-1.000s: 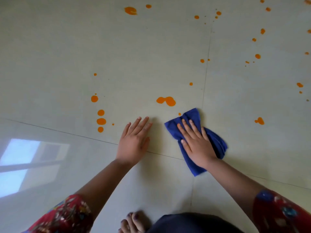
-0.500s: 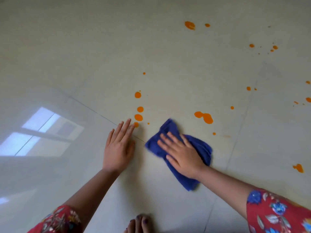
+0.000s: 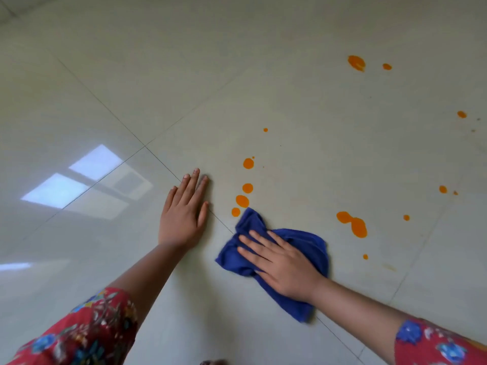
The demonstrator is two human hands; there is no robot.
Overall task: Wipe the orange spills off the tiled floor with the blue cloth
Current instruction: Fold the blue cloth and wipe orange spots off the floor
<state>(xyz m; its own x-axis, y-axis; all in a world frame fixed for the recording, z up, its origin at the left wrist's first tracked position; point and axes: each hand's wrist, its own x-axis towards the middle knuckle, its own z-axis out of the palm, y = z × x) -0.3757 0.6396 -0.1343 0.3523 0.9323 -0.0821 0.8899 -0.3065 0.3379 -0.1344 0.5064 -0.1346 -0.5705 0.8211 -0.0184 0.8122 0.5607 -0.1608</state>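
Observation:
A crumpled blue cloth (image 3: 303, 243) lies on the pale tiled floor (image 3: 290, 101). My right hand (image 3: 279, 262) presses flat on top of it, fingers spread and pointing left. The cloth's upper tip touches the lowest drops in a column of orange drops (image 3: 242, 201). A larger double orange blot (image 3: 353, 223) sits to the cloth's right. My left hand (image 3: 184, 212) rests flat on the floor left of the cloth, holding nothing.
More orange drops are scattered farther off, among them a big orange spot (image 3: 356, 62) at the upper right and small orange spots (image 3: 443, 189) at the right. A bright window reflection (image 3: 79, 180) shines on the tiles at left. Toes (image 3: 213, 362) show at the bottom edge.
The view has swung left. My right hand has slid the cloth leftward across the floor, from beside the double blot to the column of drops. My left hand stays planted on the floor.

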